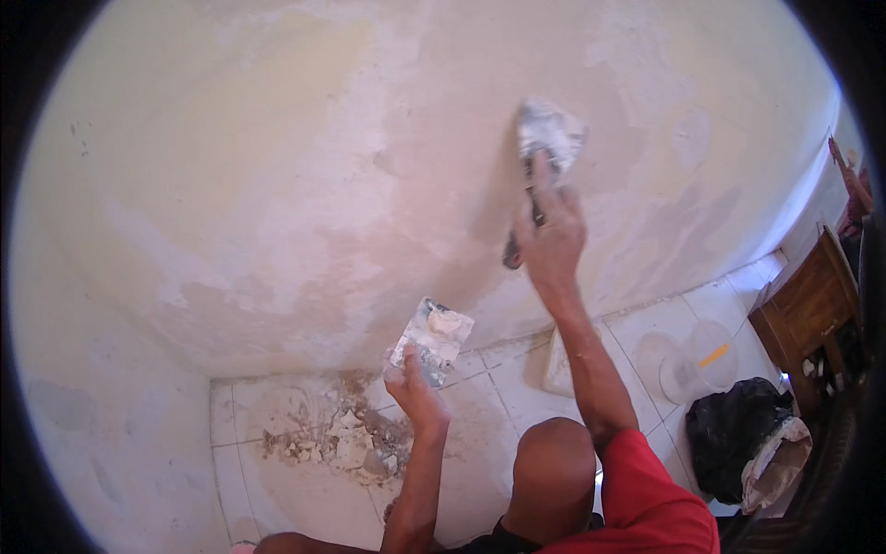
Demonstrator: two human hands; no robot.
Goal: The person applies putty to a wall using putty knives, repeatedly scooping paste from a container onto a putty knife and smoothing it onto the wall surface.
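Note:
My right hand (554, 235) grips a putty knife (554, 132) by its dark handle, with the index finger stretched toward the blade. The wide, white-smeared blade lies at the patchy wall (443, 175), though contact is hard to judge. Lower and to the left, my left hand (415, 392) pinches a flat square metal plate (426, 358) with the thumb on top. A lump of pale putty (448, 325) sits on the plate's upper part. Around the blade the wall shows pinkish damp-looking areas, white smears and yellowish paint.
Broken plaster rubble (355, 443) lies on the white tiled floor (484, 434) by the wall's foot. A whitish block-like object (560, 360) is behind my right forearm. At right are a clear round container (683, 377), a black plastic bag (738, 434) and wooden furniture (808, 314).

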